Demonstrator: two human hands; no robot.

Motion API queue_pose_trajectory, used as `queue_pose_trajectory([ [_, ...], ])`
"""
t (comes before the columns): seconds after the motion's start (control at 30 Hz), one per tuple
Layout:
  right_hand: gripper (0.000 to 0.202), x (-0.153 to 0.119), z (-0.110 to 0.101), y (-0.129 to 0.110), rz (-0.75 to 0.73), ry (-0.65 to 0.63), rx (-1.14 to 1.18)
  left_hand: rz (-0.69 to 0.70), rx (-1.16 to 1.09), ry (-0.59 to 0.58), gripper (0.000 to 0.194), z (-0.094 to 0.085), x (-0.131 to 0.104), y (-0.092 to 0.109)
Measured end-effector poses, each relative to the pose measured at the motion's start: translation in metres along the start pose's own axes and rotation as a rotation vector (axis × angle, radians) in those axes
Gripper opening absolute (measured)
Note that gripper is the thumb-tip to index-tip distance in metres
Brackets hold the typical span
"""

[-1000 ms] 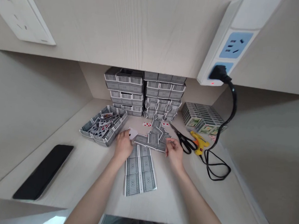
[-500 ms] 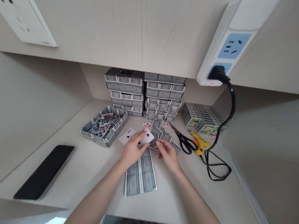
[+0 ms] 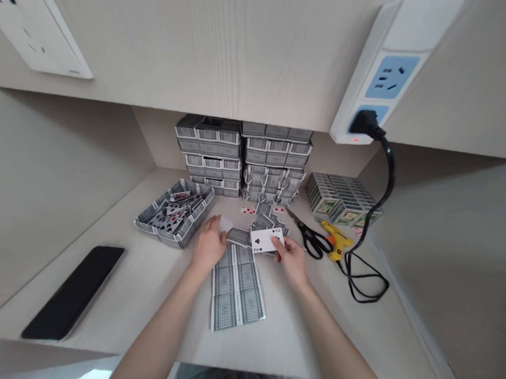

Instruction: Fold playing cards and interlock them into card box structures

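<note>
My right hand (image 3: 292,263) pinches a playing card (image 3: 266,240), a black two, by its right end, face up above a pile of grey-backed folded cards (image 3: 265,220). My left hand (image 3: 209,245) is closed on another playing card (image 3: 225,224), of which only a pale part shows past the fingers. Just below the hands lies a flat panel of joined cards (image 3: 239,291), backs up. Between the two hands a grey-backed strip (image 3: 238,236) rests at the panel's far end.
An open card-built box (image 3: 182,239) holding loose cards stands left. Stacked card-built boxes (image 3: 276,156) fill the back. To the right are scissors (image 3: 314,239), a yellow glue gun (image 3: 337,238), its black cord (image 3: 368,300) and card packs (image 3: 342,198). A black phone-like slab (image 3: 75,291) lies left.
My hands have moved apart. The black card that was in my left hand is now in my right, and my left hand has shifted left onto the card lying there.
</note>
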State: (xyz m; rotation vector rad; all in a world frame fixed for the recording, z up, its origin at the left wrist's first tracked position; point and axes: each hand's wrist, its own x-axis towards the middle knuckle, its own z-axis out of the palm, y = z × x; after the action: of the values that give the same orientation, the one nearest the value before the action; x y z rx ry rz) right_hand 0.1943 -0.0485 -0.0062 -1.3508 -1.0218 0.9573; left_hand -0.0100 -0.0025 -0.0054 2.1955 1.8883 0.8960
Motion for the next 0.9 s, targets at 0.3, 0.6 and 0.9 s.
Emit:
queue_pose_trajectory([
  [0.3,0.036,-0.001,0.004,0.003,0.03,-0.049,0.014,-0.041,0.14,-0.043,0.042,0.0,-0.001,-0.008],
  [0.6,0.039,0.001,0.005,0.005,0.066,0.006,0.138,-0.039,0.034,0.11,0.042,-0.011,0.0,0.006],
  [0.9,0.034,-0.001,0.007,0.009,0.066,-0.057,0.144,-0.109,-0.165,0.102,0.042,-0.006,0.002,0.003],
])
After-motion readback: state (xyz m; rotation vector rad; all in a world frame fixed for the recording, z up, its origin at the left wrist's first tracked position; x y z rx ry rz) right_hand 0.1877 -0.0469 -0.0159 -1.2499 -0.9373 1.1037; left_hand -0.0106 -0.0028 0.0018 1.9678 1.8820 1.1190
